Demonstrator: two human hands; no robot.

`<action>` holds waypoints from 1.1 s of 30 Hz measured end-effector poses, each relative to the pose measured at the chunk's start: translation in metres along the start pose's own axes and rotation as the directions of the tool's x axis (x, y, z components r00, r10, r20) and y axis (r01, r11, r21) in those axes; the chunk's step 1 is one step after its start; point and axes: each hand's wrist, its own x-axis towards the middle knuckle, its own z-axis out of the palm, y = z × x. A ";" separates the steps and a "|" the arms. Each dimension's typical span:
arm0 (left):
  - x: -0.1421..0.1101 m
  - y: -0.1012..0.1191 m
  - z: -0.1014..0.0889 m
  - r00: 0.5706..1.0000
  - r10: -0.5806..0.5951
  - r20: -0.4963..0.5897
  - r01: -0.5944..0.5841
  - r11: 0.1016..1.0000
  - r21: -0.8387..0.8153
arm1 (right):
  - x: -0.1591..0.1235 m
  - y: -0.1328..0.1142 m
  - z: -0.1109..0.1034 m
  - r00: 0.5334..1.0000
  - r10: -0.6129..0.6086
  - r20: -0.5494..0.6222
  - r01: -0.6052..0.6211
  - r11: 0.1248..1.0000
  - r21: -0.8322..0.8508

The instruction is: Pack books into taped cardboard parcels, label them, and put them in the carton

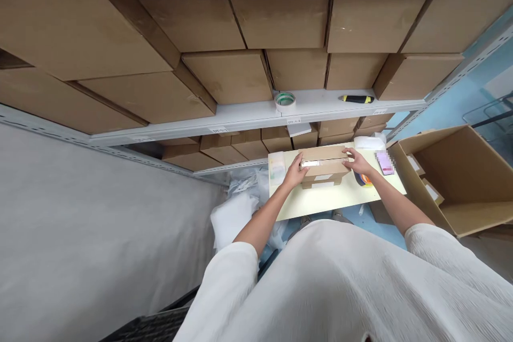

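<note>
A small cardboard box (324, 164) sits on a pale yellow tabletop (320, 200), with a strip of clear tape along its top seam. My left hand (295, 172) rests on the box's left end, fingers pressed flat against it. My right hand (358, 162) lies on the right end, fingers stretched over the top edge. Under my right wrist an orange and black tape dispenser (365, 179) lies on the table. A phone (385, 162) lies just right of my right hand.
Metal shelves hold many brown cartons (224, 72). A tape roll (285, 100) and a yellow-black tool (356, 99) lie on the shelf edge. A large open carton (457, 179) stands right of the table. White plastic bags (236, 208) pile at the left.
</note>
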 end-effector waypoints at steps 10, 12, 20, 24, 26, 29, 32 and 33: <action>-0.021 -0.016 0.009 0.998 -0.020 0.052 0.018 0.999 0.040 | -0.017 0.011 0.001 0.998 0.059 0.004 -0.059 0.997 -0.043; -0.025 -0.023 0.012 0.998 -0.024 0.064 0.021 0.999 0.036 | -0.021 0.019 0.005 0.996 0.082 0.026 -0.081 0.995 -0.057; -0.021 -0.044 0.030 0.996 -0.078 0.045 0.077 0.997 0.029 | -0.016 0.032 0.022 0.991 0.135 -0.023 -0.137 0.983 -0.119; -0.021 -0.038 0.032 0.997 -0.070 0.038 0.063 0.986 0.152 | -0.011 0.032 0.024 0.990 0.135 -0.035 -0.138 0.981 -0.137; -0.023 -0.030 0.038 0.999 -0.004 0.035 -0.005 0.967 0.254 | -0.011 0.033 0.024 0.991 0.131 -0.032 -0.134 0.983 -0.128; -0.021 -0.013 0.057 0.986 0.107 0.130 -0.145 0.932 0.333 | -0.012 0.036 0.025 0.992 0.125 -0.020 -0.127 0.987 -0.104; -0.014 0.004 0.084 0.966 0.134 0.222 -0.207 0.914 0.348 | -0.012 0.039 0.028 0.994 0.112 -0.013 -0.113 0.989 -0.095; -0.011 0.008 0.092 0.963 0.128 0.238 -0.210 0.909 0.361 | -0.011 0.040 0.028 0.995 0.103 -0.012 -0.103 0.990 -0.093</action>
